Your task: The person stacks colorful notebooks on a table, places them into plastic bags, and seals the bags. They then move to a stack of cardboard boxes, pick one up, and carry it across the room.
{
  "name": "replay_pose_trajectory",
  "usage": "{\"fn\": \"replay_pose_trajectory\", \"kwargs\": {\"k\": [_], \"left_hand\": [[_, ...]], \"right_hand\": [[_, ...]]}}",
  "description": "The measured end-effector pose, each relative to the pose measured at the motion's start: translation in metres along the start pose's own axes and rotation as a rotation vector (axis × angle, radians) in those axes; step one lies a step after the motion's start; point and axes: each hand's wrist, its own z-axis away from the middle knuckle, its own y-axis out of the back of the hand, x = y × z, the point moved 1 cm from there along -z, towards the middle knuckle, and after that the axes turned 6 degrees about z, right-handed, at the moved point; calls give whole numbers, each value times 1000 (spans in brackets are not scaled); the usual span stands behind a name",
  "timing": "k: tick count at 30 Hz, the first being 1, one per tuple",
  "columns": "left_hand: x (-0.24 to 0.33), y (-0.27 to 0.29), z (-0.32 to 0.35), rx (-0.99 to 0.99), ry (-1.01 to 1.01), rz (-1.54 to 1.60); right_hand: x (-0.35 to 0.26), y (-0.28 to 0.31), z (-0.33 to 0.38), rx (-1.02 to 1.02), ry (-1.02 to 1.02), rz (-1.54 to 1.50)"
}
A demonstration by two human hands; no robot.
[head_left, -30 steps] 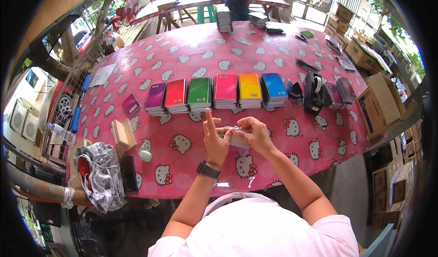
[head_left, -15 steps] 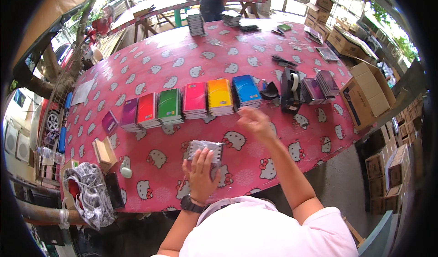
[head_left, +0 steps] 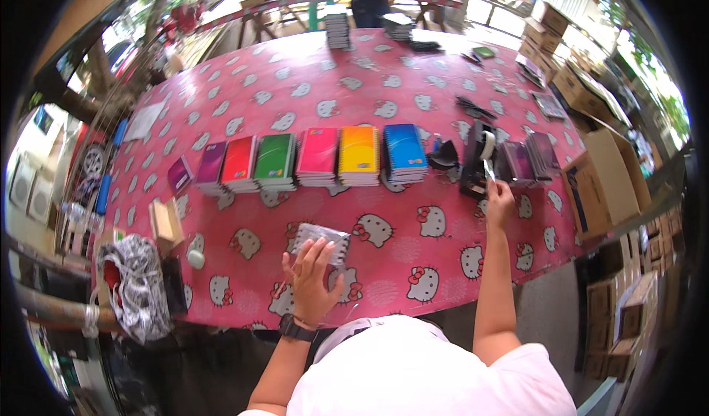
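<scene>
My left hand (head_left: 313,277) lies with its fingers stretched out over a small spiral notebook (head_left: 336,244) in clear plastic wrap, pressing it on the table. The notebook's cover is hidden from view. Over to the right, my right hand (head_left: 500,203) is closed in a pinch on a short strip of tape (head_left: 490,171) at the front of a black tape dispenser (head_left: 476,172). A roll of tape sits in the dispenser. Beyond my hands stand stacks of spiral notebooks in a row, among them a pink stack (head_left: 317,154), a yellow stack (head_left: 359,154) and a blue stack (head_left: 405,152).
Purple packs (head_left: 521,161) lie right of the dispenser, before an open cardboard box (head_left: 602,183). At the left are a wooden block (head_left: 167,224), a pale green oval object (head_left: 195,259) and a grey patterned cloth bundle (head_left: 136,287). A person (head_left: 371,1) stands beyond the table.
My right hand has moved right, from near the blue notebooks to the tape dispenser, and now pinches tape there. My left hand stays on the wrapped notebook. The whole view has shifted slightly.
</scene>
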Motion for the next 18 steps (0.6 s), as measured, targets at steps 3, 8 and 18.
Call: {"fn": "replay_pose_trajectory", "kwargs": {"k": [3, 8, 18], "left_hand": [[2, -3, -2, 14, 12, 14], [-1, -3, -1, 4, 18, 11], [-1, 1, 2, -45, 109, 67]], "right_hand": [[32, 4, 33, -259, -644, -562], [-57, -62, 74, -1313, -730, -771], [-286, -107, 123, -1548, 1016, 361]]}}
